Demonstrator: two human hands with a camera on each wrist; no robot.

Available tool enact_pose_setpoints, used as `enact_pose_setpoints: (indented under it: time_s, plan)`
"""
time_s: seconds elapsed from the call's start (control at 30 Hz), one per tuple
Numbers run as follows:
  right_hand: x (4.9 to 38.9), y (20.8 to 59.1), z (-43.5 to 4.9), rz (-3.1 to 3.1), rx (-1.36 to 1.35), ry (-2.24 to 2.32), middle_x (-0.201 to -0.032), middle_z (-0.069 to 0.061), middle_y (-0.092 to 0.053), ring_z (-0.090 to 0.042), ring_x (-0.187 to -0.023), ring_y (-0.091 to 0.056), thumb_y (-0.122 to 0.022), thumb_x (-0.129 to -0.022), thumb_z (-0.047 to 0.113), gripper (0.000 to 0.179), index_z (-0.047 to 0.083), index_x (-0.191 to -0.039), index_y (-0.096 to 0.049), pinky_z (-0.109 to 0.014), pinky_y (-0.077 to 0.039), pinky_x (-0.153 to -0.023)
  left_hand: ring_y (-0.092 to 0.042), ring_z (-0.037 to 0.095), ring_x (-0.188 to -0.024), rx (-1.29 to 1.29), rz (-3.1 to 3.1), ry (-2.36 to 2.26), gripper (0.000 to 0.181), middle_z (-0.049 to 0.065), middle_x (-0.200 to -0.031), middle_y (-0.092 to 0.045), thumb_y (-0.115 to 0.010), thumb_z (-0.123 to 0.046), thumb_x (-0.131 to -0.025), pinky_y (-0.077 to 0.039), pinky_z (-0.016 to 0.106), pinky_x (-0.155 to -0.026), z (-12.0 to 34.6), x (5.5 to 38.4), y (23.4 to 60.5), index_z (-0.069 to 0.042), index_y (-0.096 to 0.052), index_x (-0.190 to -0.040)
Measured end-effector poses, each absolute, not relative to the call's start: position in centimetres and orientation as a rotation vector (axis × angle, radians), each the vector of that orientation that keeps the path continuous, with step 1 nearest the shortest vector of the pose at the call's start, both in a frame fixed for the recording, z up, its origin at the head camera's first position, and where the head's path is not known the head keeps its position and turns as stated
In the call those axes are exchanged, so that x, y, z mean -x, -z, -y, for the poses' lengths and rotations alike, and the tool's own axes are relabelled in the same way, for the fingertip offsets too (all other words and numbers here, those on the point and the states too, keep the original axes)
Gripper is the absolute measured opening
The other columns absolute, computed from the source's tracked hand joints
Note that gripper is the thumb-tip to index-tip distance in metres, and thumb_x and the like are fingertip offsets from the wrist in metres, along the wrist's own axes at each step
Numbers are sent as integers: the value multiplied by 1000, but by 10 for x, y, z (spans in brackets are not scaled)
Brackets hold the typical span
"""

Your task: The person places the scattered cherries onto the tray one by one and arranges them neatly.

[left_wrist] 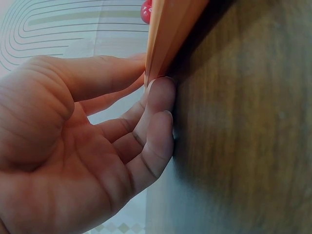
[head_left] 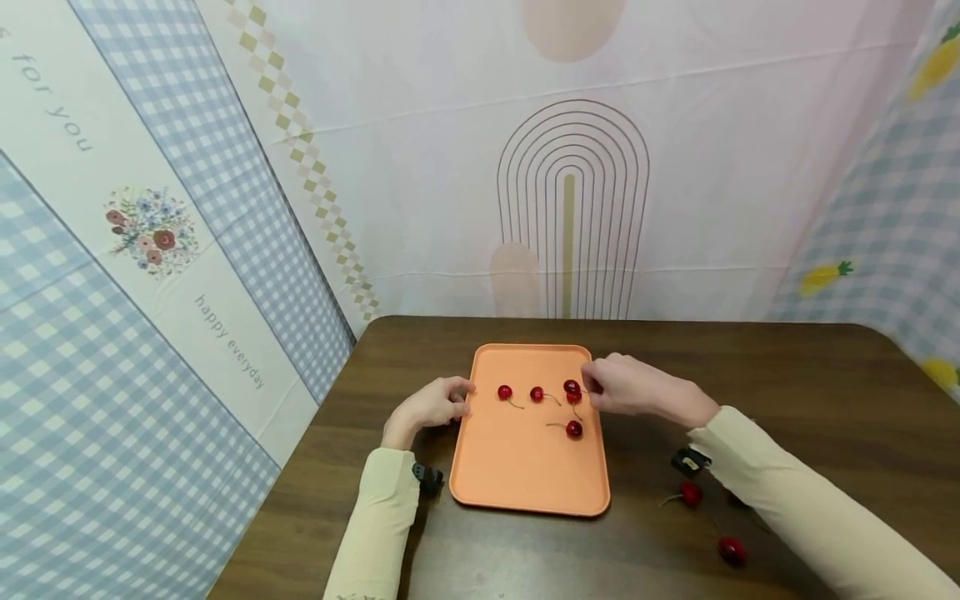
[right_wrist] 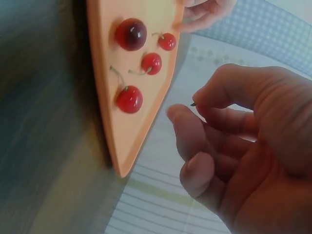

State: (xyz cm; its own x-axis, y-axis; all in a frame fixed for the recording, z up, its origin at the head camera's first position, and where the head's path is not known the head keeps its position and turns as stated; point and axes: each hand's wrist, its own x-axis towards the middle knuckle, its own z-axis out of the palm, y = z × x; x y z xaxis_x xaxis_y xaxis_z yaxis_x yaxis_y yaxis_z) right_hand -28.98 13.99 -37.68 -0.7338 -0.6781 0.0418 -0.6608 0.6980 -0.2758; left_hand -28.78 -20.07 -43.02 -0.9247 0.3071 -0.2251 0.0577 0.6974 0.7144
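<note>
An orange tray (head_left: 525, 475) lies on the brown table, with several red cherries on it. My left hand (head_left: 437, 404) holds the tray's left edge, its thumb (left_wrist: 109, 73) at the rim and its other fingers curled against the outer side. Over the tray's right edge, my right hand (head_left: 626, 385) pinches a cherry (head_left: 572, 387) by its stem; the stem's green tip (right_wrist: 193, 104) shows between thumb and forefinger. That cherry overlaps another cherry (head_left: 573, 397) in the head view. A darker cherry (head_left: 573, 429) lies nearer me, with two more cherries, one of them at left (head_left: 505, 392).
Loose cherries lie on the table to the right of the tray, including one (head_left: 691, 493) near the right wrist's camera and another (head_left: 731, 550) closer to me. The right sleeve (head_left: 817, 492) partly covers this area. Printed cloth (head_left: 420, 192) hangs behind the table.
</note>
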Motion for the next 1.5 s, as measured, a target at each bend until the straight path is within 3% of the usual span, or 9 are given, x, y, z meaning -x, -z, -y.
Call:
enact_pose_setpoints:
  time_s: [0.73,0.97,1.33,1.5]
  plan:
    - [300,367,-92,-2747,1249,467,-66,6,-53,-5,-57,-46,-61,-86,3,17,15,-74,-57,-20,-38,-55,-52,15,-67,-272,-2580,-1073,36,8,-89,-62,-60,-9,-96,-43,25,-59,198,288,429,-9,-57,-131]
    - [301,370,-74,-2725,1321,350,-62,8,-44,-6,-57,-37,-60,-82,-1,25,15,-65,-53,-20,-31,-54,-54,15,-70,-276,-2572,-1092,36,8,-93,-65,-59,-8,-96,-43,25,-60,199,287,429,-8,-57,-132]
    - [297,370,-36,-2612,1080,143,-51,6,-29,-10,-50,-25,-61,-88,3,41,18,-55,-41,-26,-24,-49,-54,15,-70,-271,-2584,-1082,36,7,-91,-65,-60,-8,-96,-44,26,-60,200,287,429,-9,-58,-131]
    - [301,369,-18,-2516,997,169,-49,6,-32,-10,-45,-31,-57,-92,3,44,19,-54,-42,-25,-27,-46,-53,14,-68,-290,-2580,-1084,35,7,-88,-64,-59,-7,-96,-43,25,-59,201,289,431,-9,-58,-131]
